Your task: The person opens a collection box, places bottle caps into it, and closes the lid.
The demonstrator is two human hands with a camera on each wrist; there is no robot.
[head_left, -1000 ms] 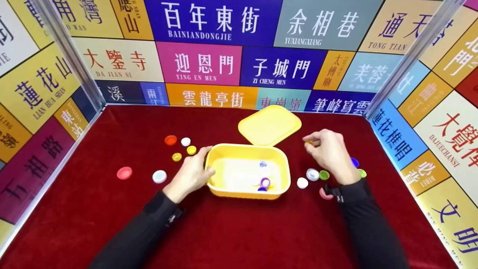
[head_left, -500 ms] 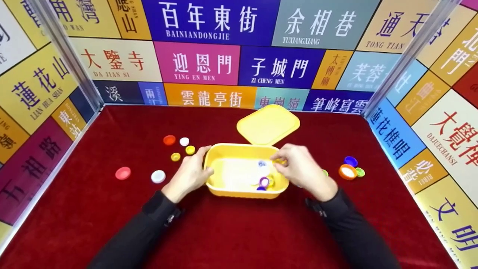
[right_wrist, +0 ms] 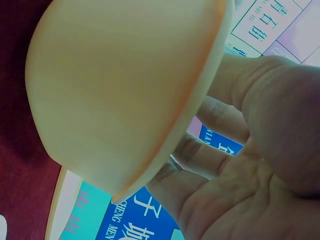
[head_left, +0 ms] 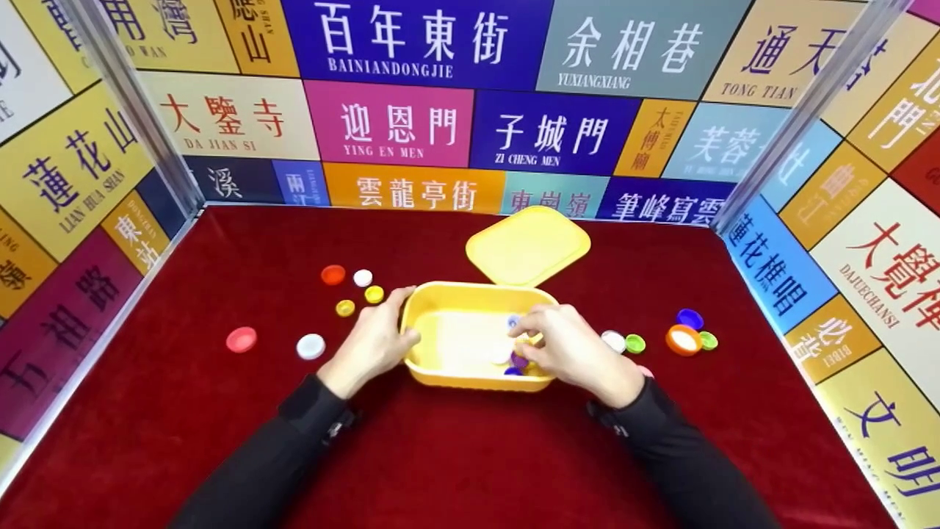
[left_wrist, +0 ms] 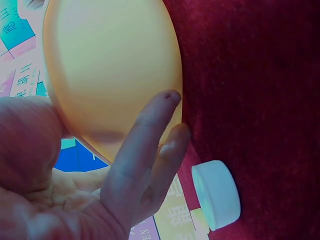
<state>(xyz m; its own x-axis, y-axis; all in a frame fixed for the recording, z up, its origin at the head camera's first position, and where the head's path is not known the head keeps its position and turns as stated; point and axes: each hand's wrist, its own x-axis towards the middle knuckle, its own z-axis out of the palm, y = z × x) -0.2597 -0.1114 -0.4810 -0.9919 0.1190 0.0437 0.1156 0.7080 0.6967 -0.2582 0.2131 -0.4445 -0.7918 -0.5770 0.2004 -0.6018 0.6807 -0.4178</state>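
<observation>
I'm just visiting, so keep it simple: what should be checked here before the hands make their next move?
1. Box upright, open side up: ok.
2. Left hand steadying it: ok, it grips the box's left end.
3. Lid off: ok, it lies behind the box.
4. Right hand empty: cannot tell; its fingers are over the box and hide any grip.
5. All caps inside: not ok; outside, the pink cap lies to the left, the orange cap and blue cap to the right.
</observation>
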